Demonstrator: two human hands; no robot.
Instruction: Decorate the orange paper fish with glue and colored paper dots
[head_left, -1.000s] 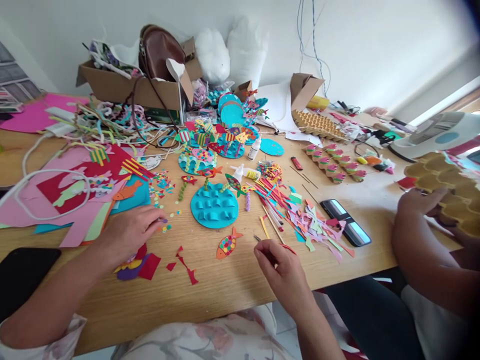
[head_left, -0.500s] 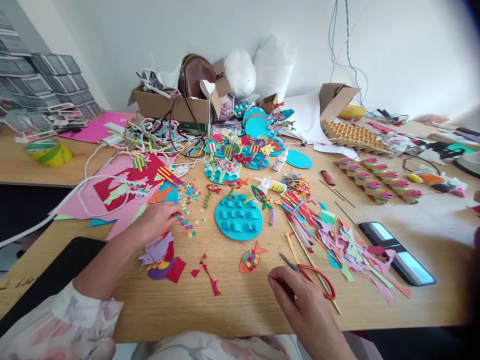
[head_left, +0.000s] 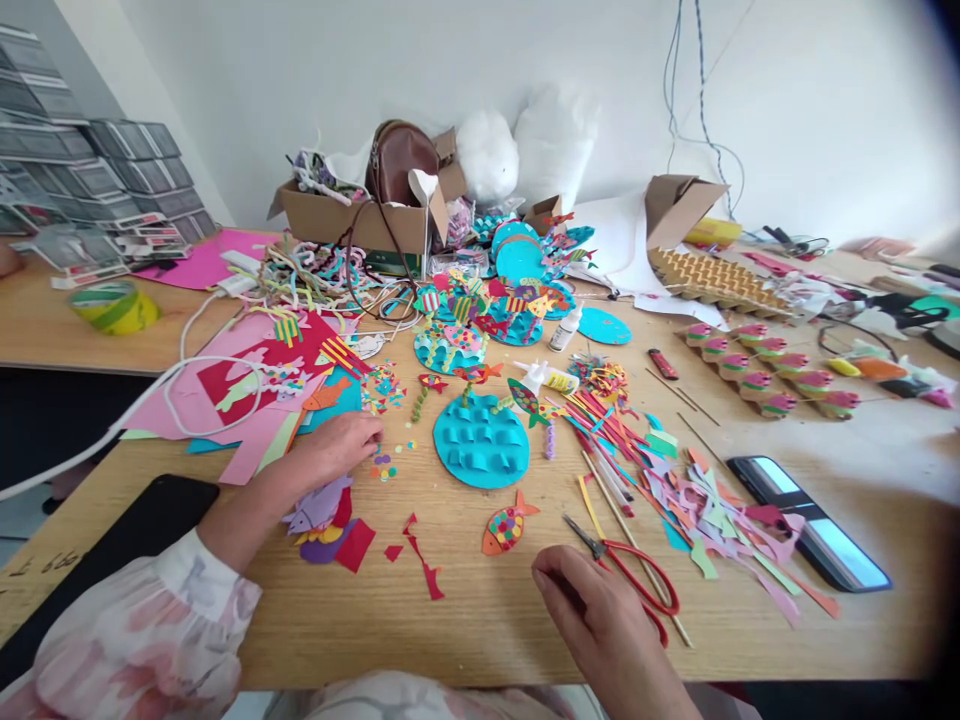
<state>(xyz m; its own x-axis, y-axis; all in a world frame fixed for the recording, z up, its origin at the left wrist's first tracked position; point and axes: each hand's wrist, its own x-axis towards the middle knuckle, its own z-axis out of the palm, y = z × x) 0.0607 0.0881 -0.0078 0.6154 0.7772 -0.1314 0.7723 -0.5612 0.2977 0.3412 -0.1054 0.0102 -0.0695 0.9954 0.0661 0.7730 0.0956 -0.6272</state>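
The left hand (head_left: 341,442) is at the left part of the bench (head_left: 480,625), fingers drawn together, fingertips next to small multicoloured round paper dots (head_left: 385,461); whether it pinches one cannot be determined. The right hand (head_left: 596,600) is curled near the front edge, thumb and forefinger together; any held item is hidden.

An orange paper fish covered with coloured dots (head_left: 504,530) lies flat between the hands, toward the front edge. Scissors with red handles (head_left: 598,548) lie just beyond the right hand, blades slightly apart. Lilac cut-paper fish (head_left: 319,507) lie beside the left forearm; a narrow red paper offcut (head_left: 432,582) lies nearer the front edge.

Beyond the dotted fish is a turquoise oval disc with raised paper loops (head_left: 481,440). Mixed paper scraps (head_left: 739,515) occupy the right part, beside a black rectangular case with two reflective panels (head_left: 847,555). An open brown cardboard box (head_left: 360,222) stands along the rear edge.
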